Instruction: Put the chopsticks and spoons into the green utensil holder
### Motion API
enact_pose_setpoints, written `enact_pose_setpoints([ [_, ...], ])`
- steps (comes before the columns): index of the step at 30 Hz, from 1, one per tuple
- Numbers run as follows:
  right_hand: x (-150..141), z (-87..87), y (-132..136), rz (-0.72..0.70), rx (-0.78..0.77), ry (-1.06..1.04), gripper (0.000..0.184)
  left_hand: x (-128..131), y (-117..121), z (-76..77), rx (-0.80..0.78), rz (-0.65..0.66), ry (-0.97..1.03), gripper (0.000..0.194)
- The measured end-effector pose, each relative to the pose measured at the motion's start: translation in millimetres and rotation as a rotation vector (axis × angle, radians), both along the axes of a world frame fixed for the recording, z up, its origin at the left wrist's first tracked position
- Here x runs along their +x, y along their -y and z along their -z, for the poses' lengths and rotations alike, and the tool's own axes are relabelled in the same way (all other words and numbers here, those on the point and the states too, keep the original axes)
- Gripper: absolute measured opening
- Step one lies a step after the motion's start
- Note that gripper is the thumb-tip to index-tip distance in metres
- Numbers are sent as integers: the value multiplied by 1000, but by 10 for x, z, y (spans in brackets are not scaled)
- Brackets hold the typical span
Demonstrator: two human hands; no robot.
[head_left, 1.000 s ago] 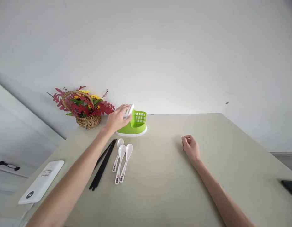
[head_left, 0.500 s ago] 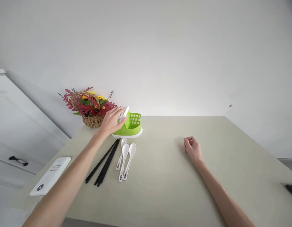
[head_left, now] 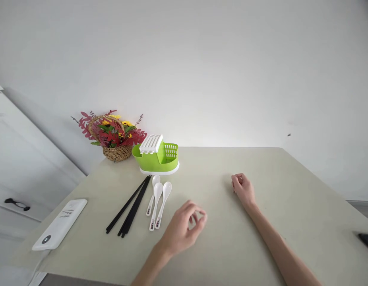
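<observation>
My left hand (head_left: 185, 226) hovers over the table just right of the spoons, its fingers curled but apart, with nothing between them. My right hand (head_left: 243, 187) rests on the tabletop, fingers folded into a loose fist; whether anything is inside is hidden. Three white spoons (head_left: 158, 194) with small printed marks on their handles lie side by side. Several black chopsticks (head_left: 137, 202) lie together to the left of them. Behind these stands a green boat-shaped utensil holder (head_left: 151, 162) with a white slatted top (head_left: 152, 143) and a white base.
A woven basket (head_left: 118, 152) of red and yellow flowers stands at the back left, beside the holder. A white power bank (head_left: 61, 225) with a cable lies at the table's left edge. A dark object (head_left: 367, 240) sits at the right edge. A white cabinet (head_left: 23, 167) is on the left.
My left hand has let go of the holder's white top and come back towards me and to the right. My right hand has stayed in place.
</observation>
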State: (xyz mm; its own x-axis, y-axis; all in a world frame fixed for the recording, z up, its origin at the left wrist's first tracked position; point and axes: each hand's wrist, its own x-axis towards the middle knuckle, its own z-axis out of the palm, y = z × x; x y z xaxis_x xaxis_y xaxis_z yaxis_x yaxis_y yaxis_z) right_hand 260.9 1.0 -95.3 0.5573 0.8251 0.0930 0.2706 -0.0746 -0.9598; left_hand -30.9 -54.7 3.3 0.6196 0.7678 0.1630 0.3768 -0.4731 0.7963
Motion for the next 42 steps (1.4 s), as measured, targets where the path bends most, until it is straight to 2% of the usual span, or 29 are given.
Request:
enact_pose_setpoints([
  [2, 4, -1, -5, -13, 2, -9, 28, -12, 128, 96, -211, 23, -52, 33],
  [5, 5, -5, -7, -30, 2, -21, 29, -69, 203, 170, -333, 27, -108, 44],
  [11, -20, -13, 47, -59, 10, -44, 32, -225, 266, 245, -352, -36, -67, 45],
  [16, -94, -70, 221, -148, 23, -90, 39, -347, 357, 323, -350, -131, -6, 46],
  [20, -163, -124, 464, -254, 1, -124, 41, -365, 412, 397, -304, -154, -31, 45],
  [26, -319, -245, 972, -367, -118, -111, 39, -363, 421, 508, -237, -108, -88, 42],
  [28, -394, -313, 1140, -389, -151, -128, 40, -365, 419, 515, -228, -101, -104, 41],
  [31, -505, -379, 1341, -319, -166, -144, 43, -357, 407, 499, -225, -106, -112, 40],
  [33, -575, -363, 1437, -300, -181, -126, 45, -347, 393, 483, -220, -108, -106, 40],
  [39, -785, -139, 1615, -243, -220, -34, 40, -333, 364, 459, -230, -95, -96, 40],
  [42, -846, -86, 1656, -226, -206, -5, 41, -338, 367, 460, -231, -107, -104, 40],
])
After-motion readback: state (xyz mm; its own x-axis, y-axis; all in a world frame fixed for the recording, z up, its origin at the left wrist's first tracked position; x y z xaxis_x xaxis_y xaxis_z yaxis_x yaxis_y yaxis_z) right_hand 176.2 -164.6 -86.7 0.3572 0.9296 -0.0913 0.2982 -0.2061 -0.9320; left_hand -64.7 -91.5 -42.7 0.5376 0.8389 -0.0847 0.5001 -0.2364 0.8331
